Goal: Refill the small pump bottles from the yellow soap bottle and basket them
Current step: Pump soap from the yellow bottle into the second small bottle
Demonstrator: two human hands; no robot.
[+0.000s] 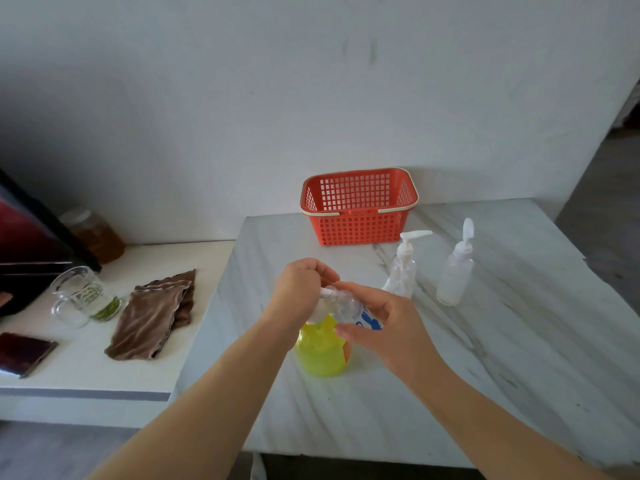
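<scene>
The right hand (pixel 384 327) grips a clear small bottle (pixel 349 311) tilted over the yellow soap bottle (pixel 320 355), whose pump top the closed left hand (pixel 299 294) hides.

The left hand (pixel 299 289) hides the yellow soap bottle's (pixel 320 351) pump head.

Basket (pixel 358 206) at the back edge of the surface (pixel 485 393), against the wall. Two pump bottles (pixel 403 268) (pixel 455 271) stand in front of it, toward the right, just beside each other. Soap bottle (pixel 320 351) nearer the front, left of centre. Lower counter (pixel 86 375) adjoins on the left: cloth (pixel 152 317) by the shared edge, cup (pixel 83 296) left of the cloth, jar (pixel 95 235) behind.
</scene>
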